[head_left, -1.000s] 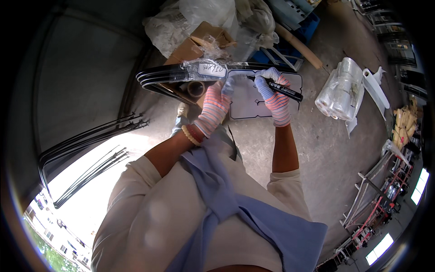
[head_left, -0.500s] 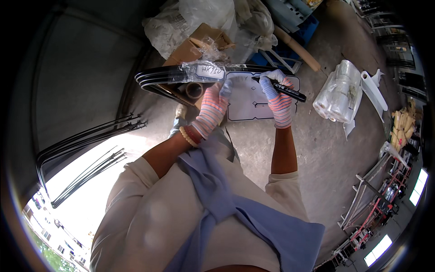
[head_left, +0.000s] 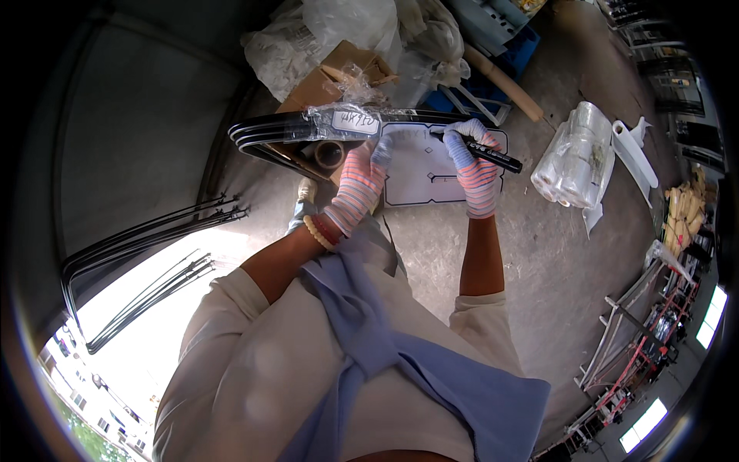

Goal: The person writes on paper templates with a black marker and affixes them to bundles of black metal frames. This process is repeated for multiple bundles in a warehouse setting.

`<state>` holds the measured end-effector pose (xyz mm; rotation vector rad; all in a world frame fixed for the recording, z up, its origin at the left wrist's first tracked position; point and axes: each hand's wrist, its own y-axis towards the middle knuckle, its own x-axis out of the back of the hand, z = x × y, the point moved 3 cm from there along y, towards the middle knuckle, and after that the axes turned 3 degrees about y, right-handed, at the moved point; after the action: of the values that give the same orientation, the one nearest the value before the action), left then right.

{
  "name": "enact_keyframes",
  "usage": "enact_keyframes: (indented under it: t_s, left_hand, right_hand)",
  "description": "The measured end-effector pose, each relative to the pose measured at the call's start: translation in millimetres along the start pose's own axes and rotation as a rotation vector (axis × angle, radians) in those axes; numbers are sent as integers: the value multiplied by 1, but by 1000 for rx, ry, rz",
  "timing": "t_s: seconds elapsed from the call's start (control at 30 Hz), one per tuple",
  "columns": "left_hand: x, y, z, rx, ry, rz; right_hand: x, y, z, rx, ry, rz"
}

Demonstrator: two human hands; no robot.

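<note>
My left hand [head_left: 360,179], in a striped glove, presses on a white flat sheet [head_left: 427,179] with a black outline that lies on the concrete floor. My right hand [head_left: 471,165], gloved the same way, grips a black marker [head_left: 493,155] whose tip touches the top of that sheet. Just beyond the sheet lies a bundle of black curved strips [head_left: 269,129] wrapped in clear plastic with a white label [head_left: 356,120].
A roll of tape [head_left: 332,154] sits by an open cardboard box [head_left: 335,79]. Clear wrapped rolls [head_left: 576,158] lie right. More black strips [head_left: 146,235] lean at left. Plastic bags [head_left: 346,31] and a blue crate [head_left: 504,54] stand behind. Metal frames [head_left: 631,339] lie lower right.
My right hand and the marker have shifted slightly up and right along the sheet's top edge. My left hand has stayed on the sheet.
</note>
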<state>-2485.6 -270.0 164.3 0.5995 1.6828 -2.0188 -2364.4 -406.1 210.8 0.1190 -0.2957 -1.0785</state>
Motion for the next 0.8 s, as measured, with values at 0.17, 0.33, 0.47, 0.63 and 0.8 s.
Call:
enact_keyframes:
  t_s: [0.17, 0.33, 0.47, 0.63, 0.8]
  left_hand:
    - [38, 50, -15, 134, 37, 150]
    - [26, 38, -11, -1, 114, 228]
    - [12, 15, -5, -180, 180, 315]
    - [3, 2, -1, -389, 295, 405]
    - [-3, -5, 4, -642, 610, 408]
  right_hand:
    - [-1, 2, 6, -76, 95, 65]
    - [2, -1, -11, -32, -72, 9]
    - [3, 2, 2, -94, -24, 31]
    - [7, -1, -6, -17, -182, 41]
    - [16, 4, 13, -17, 400, -205]
